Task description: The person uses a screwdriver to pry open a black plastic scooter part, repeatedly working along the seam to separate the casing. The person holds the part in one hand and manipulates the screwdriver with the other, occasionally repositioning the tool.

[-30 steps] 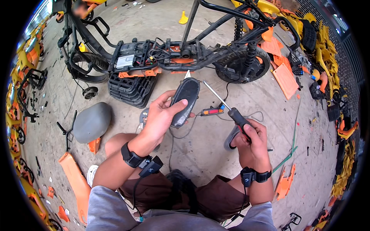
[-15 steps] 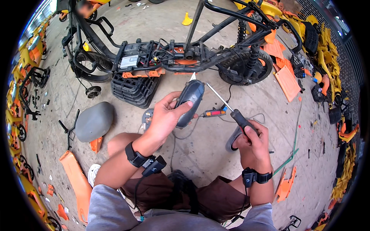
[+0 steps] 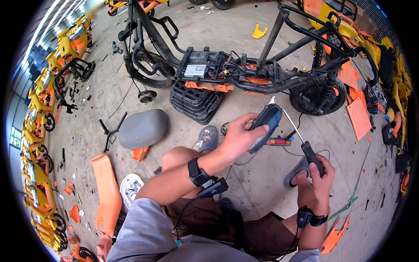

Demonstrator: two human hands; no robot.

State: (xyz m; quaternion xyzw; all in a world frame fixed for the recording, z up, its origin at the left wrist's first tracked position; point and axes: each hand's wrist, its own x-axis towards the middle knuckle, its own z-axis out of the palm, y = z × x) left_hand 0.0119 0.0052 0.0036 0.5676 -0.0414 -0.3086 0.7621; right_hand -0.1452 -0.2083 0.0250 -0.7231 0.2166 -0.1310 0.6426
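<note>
My left hand (image 3: 242, 136) is closed around a dark oval plastic casing (image 3: 269, 118), thumb lying across its face, with a small whitish piece at its upper end. In my right hand (image 3: 322, 174) is a screwdriver (image 3: 311, 153) with a black handle, its metal shaft slanting up and left. The screwdriver tip is beside the casing's upper right edge; I cannot tell whether they touch. Just beyond the casing is a small red and orange light unit (image 3: 279, 141) with a cable.
A stripped black scooter frame (image 3: 244, 84) with wheels stands ahead, over a black ribbed crate (image 3: 194, 102). On the floor at left are a grey rounded seat (image 3: 144, 128) and a long orange panel (image 3: 108, 196). A flat orange panel (image 3: 359, 118) lies at right. Yellow scooters (image 3: 41, 144) line the left side.
The view has swung left, so the scene and both hands sit further right in the picture. The casing and the screwdriver stay in the same hands, close together.
</note>
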